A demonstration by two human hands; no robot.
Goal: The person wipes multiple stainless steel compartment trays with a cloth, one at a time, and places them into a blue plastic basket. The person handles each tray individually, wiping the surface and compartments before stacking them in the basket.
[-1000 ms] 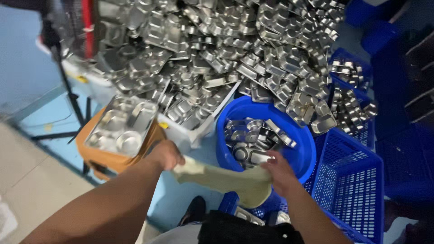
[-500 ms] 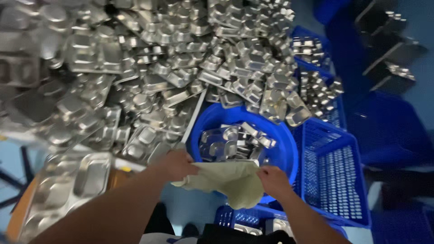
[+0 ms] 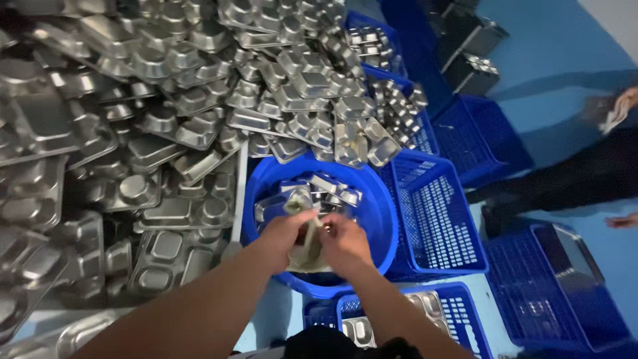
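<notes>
My left hand (image 3: 287, 229) and my right hand (image 3: 343, 240) are close together over a round blue tub (image 3: 382, 219). Both grip a pale, crumpled cloth (image 3: 307, 251) bunched between them. Inside the tub lie several steel compartment trays (image 3: 319, 189). A huge heap of the same steel trays (image 3: 166, 113) covers the table to the left and behind the tub.
Blue slotted plastic crates (image 3: 435, 213) stand right of the tub, another crate (image 3: 558, 292) lies further right, and one with trays (image 3: 425, 312) is at the bottom. Stacked crates of trays (image 3: 399, 113) sit behind. Another person's legs (image 3: 571, 183) and hand (image 3: 621, 221) are at the far right.
My view has swung right and closer to the tub. My hands have come together, bunching the cloth that was spread out between them.
</notes>
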